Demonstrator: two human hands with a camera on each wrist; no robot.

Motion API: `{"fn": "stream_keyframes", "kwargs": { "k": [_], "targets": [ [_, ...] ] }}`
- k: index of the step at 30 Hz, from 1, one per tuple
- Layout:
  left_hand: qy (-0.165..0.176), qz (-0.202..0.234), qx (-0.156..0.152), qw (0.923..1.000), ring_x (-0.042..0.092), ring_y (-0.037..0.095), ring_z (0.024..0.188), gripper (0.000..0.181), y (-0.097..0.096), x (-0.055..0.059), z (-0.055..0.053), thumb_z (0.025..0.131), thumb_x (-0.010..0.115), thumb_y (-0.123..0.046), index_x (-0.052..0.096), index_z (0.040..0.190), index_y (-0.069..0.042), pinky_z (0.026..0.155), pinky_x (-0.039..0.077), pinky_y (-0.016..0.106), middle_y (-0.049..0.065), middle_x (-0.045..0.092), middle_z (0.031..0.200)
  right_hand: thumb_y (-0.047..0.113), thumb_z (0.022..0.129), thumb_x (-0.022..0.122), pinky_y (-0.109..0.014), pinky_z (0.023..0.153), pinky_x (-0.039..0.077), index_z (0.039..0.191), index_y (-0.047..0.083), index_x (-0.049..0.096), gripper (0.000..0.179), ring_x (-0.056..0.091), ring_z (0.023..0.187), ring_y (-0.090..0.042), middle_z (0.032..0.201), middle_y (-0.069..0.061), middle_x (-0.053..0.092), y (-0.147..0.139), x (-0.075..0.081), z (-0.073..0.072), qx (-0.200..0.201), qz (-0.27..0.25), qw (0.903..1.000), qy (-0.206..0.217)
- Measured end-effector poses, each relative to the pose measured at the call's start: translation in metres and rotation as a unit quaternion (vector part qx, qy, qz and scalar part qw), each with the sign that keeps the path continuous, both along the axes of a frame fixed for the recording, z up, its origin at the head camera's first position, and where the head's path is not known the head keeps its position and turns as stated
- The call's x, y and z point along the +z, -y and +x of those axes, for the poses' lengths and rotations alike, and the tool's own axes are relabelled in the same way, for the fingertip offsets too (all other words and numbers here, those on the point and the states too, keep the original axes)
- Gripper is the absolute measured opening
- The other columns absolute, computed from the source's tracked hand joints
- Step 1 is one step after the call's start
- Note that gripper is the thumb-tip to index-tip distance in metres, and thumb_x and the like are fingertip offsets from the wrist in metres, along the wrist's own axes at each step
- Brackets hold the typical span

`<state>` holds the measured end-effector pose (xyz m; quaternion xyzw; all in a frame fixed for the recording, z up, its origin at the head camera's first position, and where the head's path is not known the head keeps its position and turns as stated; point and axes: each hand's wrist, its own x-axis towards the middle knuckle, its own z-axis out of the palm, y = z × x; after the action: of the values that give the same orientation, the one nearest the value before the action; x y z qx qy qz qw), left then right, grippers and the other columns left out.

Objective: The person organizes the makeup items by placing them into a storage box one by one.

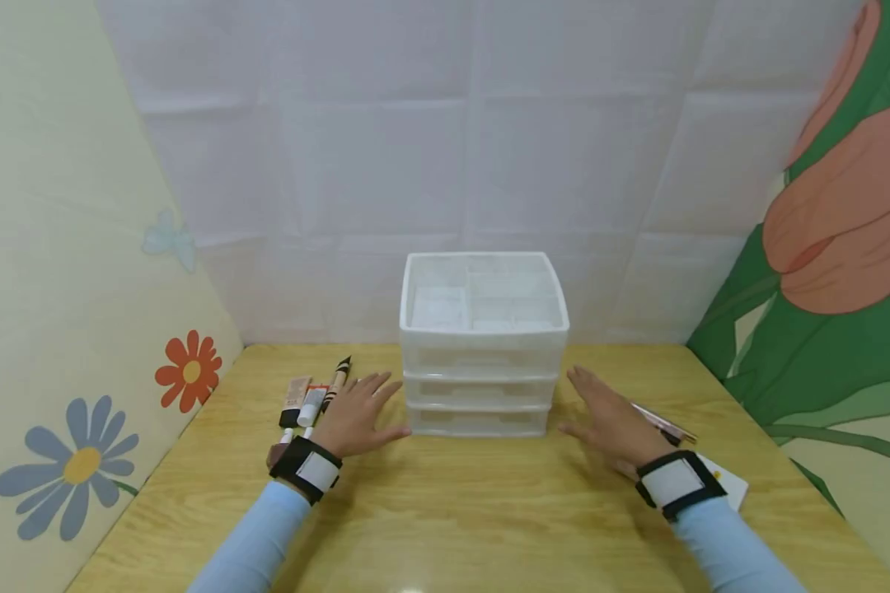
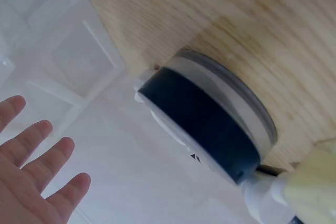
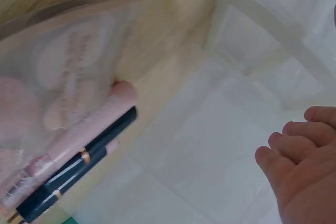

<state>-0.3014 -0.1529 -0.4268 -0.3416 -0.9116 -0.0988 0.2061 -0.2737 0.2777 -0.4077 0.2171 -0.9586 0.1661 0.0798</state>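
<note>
Dead centre on the desk [image 1: 445, 511], over toward the far edge: a white drawer unit [image 1: 482, 358], upright, three translucent drawers stacked in front, divided compartments across the top. In close on one flank, the left hand [image 1: 356, 418], fingers spread and released, thumb near the lowest drawer! On the other flank, the right hand [image 1: 610, 418], fingers extended and just as loose, near the side wall. By the left hand, a little cluster: a black-capped tube [image 1: 294, 402], a white tube [image 1: 312, 405], a slim dark-and-beige stick [image 1: 337, 384], plus a round container [image 2: 202, 121] with a dark band. Near the right hand, a clear pouch [image 3: 63, 77], a pink tube [image 3: 73, 142], two slim black sticks [image 3: 110, 132]. Behind, a creased white backdrop [image 1: 415, 156]; to the right, a tulip-painted panel [image 1: 845, 206].
</note>
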Motion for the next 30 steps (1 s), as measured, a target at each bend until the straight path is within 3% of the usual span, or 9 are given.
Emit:
{"fn": "stream_keyframes", "kwargs": {
  "k": [7,11,16,20,30],
  "targets": [
    [-0.008,0.019,0.023,0.9995,0.053,0.039,0.119,0.077,0.011,0.010,0.010,0.081,0.068,-0.058,0.055,0.137,-0.007,0.103,0.036,0.060,0.020,0.053,0.135,0.036,0.093,0.066,-0.061,0.106,0.030,0.151,-0.006,0.021,0.084,0.030,0.134,-0.049,0.151,-0.031,0.024,-0.001,0.025,-0.001,0.010,-0.061,0.9981,-0.010],
    [0.003,0.032,0.030,0.9990,0.053,0.040,0.117,0.077,0.020,0.019,0.017,0.082,0.067,-0.058,0.053,0.139,-0.008,0.098,0.043,0.057,0.020,0.053,0.135,0.043,0.096,0.058,-0.061,0.105,0.031,0.153,-0.001,0.019,0.082,0.032,0.134,-0.047,0.152,-0.028,0.025,0.000,0.044,-0.003,0.004,-0.076,0.9970,-0.015],
    [0.005,0.049,0.034,0.9982,0.054,0.038,0.118,0.075,0.032,0.028,0.021,0.083,0.068,-0.056,0.053,0.139,-0.008,0.093,0.046,0.057,0.019,0.054,0.134,0.042,0.099,0.053,-0.065,0.104,0.030,0.155,0.005,0.018,0.076,0.033,0.132,-0.050,0.153,-0.026,0.026,0.003,0.070,-0.005,-0.005,-0.105,0.9944,-0.011],
    [0.004,0.053,0.045,0.9975,0.056,0.037,0.115,0.072,0.043,0.038,0.023,0.082,0.072,-0.050,0.055,0.136,-0.006,0.091,0.048,0.054,0.018,0.056,0.131,0.037,0.099,0.054,-0.066,0.103,0.031,0.154,0.005,0.022,0.071,0.037,0.128,-0.053,0.153,-0.026,0.027,0.010,0.087,-0.009,0.011,-0.131,0.9910,-0.022],
    [0.060,0.066,0.093,0.9917,0.055,0.037,0.116,0.068,0.070,0.056,0.022,0.087,0.067,-0.049,0.054,0.136,-0.005,0.089,0.050,0.053,0.017,0.055,0.133,0.027,0.099,0.057,-0.064,0.100,0.037,0.150,0.000,0.030,0.065,0.039,0.128,-0.052,0.147,-0.029,0.035,0.025,0.113,-0.024,0.045,-0.184,0.9809,-0.043]
  ]
}}
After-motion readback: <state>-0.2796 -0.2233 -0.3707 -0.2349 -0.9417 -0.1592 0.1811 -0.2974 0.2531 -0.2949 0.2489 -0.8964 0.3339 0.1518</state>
